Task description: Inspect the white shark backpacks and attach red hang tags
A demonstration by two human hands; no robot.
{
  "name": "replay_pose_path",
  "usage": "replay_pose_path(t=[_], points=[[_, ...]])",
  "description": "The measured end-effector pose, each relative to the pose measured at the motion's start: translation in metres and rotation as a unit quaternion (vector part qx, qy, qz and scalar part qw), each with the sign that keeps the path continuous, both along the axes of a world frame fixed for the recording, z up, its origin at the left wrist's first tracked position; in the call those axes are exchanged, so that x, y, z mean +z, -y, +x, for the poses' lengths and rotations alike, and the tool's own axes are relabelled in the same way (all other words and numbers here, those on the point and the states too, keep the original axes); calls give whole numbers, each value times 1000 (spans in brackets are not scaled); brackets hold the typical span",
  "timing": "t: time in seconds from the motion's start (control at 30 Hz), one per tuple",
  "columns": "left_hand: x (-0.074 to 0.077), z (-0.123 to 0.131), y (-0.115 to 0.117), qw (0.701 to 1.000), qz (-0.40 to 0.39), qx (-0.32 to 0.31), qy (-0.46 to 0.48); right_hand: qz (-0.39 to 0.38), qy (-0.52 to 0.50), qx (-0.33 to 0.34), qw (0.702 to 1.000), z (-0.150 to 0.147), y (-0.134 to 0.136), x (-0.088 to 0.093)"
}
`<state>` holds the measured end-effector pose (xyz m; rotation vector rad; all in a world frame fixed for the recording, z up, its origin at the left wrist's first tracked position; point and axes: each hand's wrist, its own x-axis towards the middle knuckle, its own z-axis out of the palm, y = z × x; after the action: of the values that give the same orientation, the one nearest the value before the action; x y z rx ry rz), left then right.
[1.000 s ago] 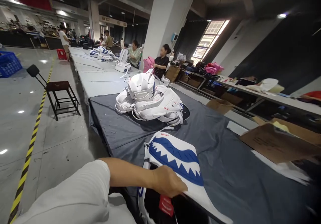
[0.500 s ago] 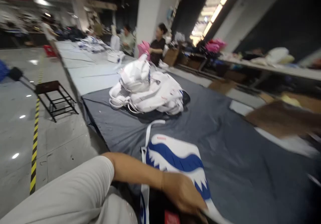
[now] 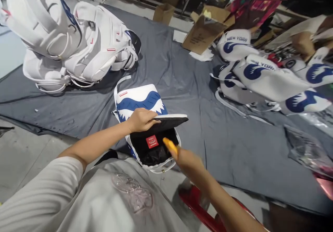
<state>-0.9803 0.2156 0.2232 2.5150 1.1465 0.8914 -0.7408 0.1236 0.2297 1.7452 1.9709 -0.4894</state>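
Observation:
A white and blue backpack (image 3: 140, 101) lies on the dark cloth in front of me, its top unzipped. My left hand (image 3: 142, 119) is closed on the edge of the lifted top flap (image 3: 171, 121), holding it up. Inside the black lining a red label (image 3: 152, 142) shows. My right hand (image 3: 189, 161), somewhat blurred, grips a slim orange tool (image 3: 170, 146) just over the right side of the opening. The tool's tip points into the bag; its exact kind is too blurred to make out.
White backpacks (image 3: 91, 48) are heaped at the left on the dark table cloth (image 3: 182, 83). More white and blue bags (image 3: 270, 76) lie at the right beside another person's arm (image 3: 303, 44). A cardboard box (image 3: 200, 34) stands at the far edge; clear plastic bags (image 3: 304, 148) lie right.
My view has swung right and down. The backpack's flap is now raised in my left hand, and my right hand with the orange tool has come into view.

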Motion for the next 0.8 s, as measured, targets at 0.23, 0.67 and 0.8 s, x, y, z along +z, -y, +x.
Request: replay_pose_path(t=[0.23,0.67,0.8], points=[[5,4,19,998,-2,63,22,11,57,-131,990,-22,-104,-35],[-39,20,-7,959,-7,191,209,-134,-12,-152,979,21,35,-38],[-31,26,2,970,1,123,210,-20,-17,-118,993,2,21,-66]])
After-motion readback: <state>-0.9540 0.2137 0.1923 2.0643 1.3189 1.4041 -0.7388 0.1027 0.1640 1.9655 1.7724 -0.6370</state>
